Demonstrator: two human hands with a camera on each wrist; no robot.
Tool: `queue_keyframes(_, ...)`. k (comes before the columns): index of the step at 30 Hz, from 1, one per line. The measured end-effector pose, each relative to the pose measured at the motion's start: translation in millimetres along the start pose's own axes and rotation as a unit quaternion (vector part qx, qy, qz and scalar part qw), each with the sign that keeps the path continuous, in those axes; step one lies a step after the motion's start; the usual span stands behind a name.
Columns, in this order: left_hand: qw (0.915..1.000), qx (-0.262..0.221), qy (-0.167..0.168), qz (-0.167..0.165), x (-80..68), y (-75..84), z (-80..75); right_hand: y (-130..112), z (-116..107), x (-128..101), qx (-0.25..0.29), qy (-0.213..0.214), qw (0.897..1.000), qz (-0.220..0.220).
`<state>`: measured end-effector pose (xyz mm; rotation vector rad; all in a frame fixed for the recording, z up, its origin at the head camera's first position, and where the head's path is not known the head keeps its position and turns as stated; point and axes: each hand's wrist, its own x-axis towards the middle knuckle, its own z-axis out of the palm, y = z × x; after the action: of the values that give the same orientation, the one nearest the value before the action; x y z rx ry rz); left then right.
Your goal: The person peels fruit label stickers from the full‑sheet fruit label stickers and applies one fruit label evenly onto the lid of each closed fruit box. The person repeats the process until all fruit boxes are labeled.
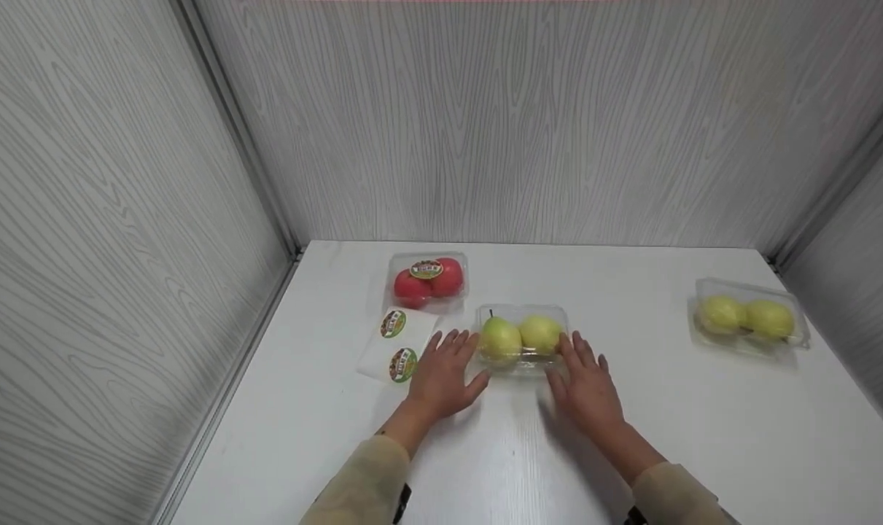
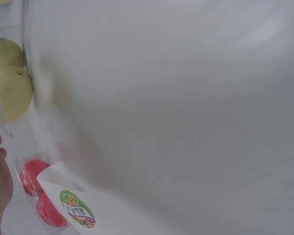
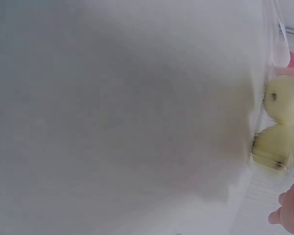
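A clear plastic fruit box (image 1: 527, 368) with two yellow-green pears (image 1: 501, 341) sits on the table between both hands. My left hand (image 1: 445, 375) lies at the box's left side, fingers extended and thumb spread. On the opposite side is my right hand (image 1: 588, 386), its straight fingertips right at the box's right edge. The pears (image 2: 12, 93) show through the plastic at the left border of the left wrist view. In the right wrist view, part of the right hand (image 3: 291, 208) appears below the pears (image 3: 283, 98).
Behind and to the left stands a clear box with red fruit (image 1: 413, 288), bearing an oval label (image 1: 426, 269). A white sheet (image 1: 372, 357) with two oval stickers lies before it. Another box of pears (image 1: 769, 321) stands far right. Grey wood-grain panels (image 1: 514, 131) enclose the table.
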<state>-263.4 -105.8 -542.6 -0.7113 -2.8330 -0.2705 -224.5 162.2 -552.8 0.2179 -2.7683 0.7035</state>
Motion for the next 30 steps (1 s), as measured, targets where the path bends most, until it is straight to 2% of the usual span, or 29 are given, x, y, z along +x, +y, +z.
queue_keyframes(6,0.9991,-0.009,0.013,-0.039,-4.5,-20.7,-10.5,-11,0,6,-0.005,0.002,1.000,-0.016)
queue_keyframes(15,0.9963,-0.012,0.039,-0.075,-12.3,-61.8,-26.6,-41,7,16,0.002,0.002,0.999,-0.047)
queue_keyframes(18,0.9949,-0.017,0.046,-0.088,-16.2,-77.4,-30.9,-54,13,19,0.000,-0.008,0.998,-0.065)
queue_keyframes(24,0.9892,-0.038,0.036,-0.137,-23.0,-102.6,-39.4,-86,27,26,0.006,-0.013,0.993,-0.116)
queue_keyframes(30,0.9834,-0.043,0.040,-0.171,-29.8,-122.8,-40.4,-117,43,27,0.003,-0.049,0.988,-0.147)
